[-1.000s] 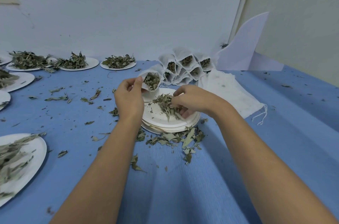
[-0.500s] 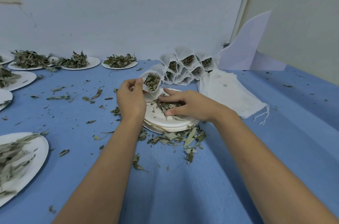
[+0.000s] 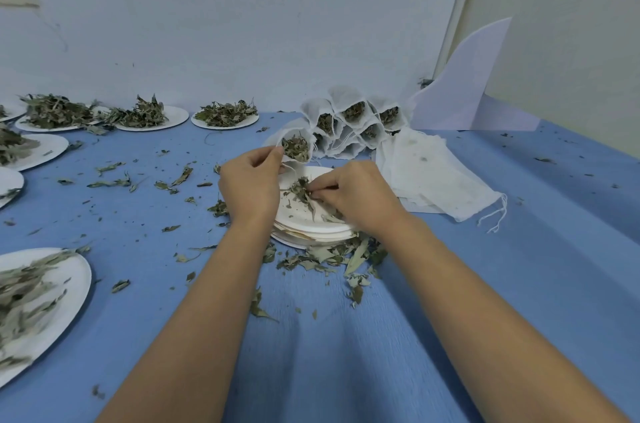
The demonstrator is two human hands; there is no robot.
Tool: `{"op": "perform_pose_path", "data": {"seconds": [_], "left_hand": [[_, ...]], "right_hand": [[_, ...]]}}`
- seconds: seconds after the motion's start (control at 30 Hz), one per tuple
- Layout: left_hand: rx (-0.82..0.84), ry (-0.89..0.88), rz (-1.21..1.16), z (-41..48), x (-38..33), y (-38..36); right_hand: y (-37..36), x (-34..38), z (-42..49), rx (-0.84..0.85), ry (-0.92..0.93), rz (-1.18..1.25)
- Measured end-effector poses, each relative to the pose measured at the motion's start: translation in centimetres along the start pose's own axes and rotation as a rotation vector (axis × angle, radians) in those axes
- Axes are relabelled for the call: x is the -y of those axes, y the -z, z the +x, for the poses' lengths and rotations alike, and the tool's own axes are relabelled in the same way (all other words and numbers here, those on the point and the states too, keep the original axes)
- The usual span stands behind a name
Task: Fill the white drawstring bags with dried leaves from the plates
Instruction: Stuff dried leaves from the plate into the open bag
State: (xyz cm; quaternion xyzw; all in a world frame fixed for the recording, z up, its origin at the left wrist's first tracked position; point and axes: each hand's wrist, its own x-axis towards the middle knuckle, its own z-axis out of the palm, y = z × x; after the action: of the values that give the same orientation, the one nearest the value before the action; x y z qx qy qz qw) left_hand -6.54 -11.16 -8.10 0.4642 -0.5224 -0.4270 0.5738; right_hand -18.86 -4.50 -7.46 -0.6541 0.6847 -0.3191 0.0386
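Here, the left grip (image 3: 251,188) pinches the rim of the open drawstring bag (image 3: 284,135), held just beyond the top plate (image 3: 294,213). The right grip (image 3: 360,197) pinches dried leaves (image 3: 300,187) on that plate. The bag's mouth lies up and left of the right grip, tilted toward it. No writing is legible.

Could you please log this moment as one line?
left hand holds open white drawstring bag | right hand pinches dried green leaves | source top white paper plate
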Motion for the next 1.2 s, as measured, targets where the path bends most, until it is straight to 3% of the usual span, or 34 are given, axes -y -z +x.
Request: {"op": "perform_pose_path", "data": {"seconds": [0.23, 0.5, 0.7, 0.9, 1.2], "left_hand": [[-0.027, -0.043, 0.086, -0.2, -0.1, -0.3], [0.033, -0.272, 0.254, -1.4, -0.7, -0.7], [0.189, -0.272, 0.13, -2.3, -1.3, -1.0], [0.412, -0.176, 0.083, -1.9, -1.3, -1.2], [0.555, -0.242, 0.106, -2.4, -1.3, -1.8]], "right_hand": [[4.2, 0.5, 0.5, -0.107, -0.078, 0.427], [2.2, 1.7, 0.9, -0.126, -0.048, 0.223], [1.7, 1.4, 1.2, -0.277, -0.163, 0.25], [1.7, 0.9, 1.4, -0.379, -0.447, 0.592], [1.3, 2.2, 1.3, -0.413, -0.473, 0.714]]}}
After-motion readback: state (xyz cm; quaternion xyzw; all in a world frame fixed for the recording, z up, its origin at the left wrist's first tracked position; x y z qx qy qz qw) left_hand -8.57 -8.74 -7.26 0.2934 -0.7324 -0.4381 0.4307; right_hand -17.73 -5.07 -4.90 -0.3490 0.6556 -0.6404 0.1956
